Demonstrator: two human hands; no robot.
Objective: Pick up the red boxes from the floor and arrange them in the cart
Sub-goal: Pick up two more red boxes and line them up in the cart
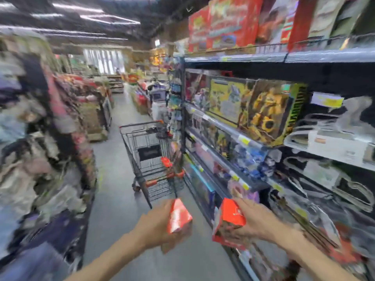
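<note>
left hand (156, 226) grips red box (179, 217) | right hand (253, 222) apparently grips second red box (231, 214) | both arms outstretched

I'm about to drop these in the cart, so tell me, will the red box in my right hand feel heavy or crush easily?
Probably light: the right hand holds the red box alone, fingers wrapped around it. It looks like thin cardboard with sharp folded edges, so likely stiff but crushable under a hard squeeze. Flat faces suggest it won't roll in the cart.
</note>
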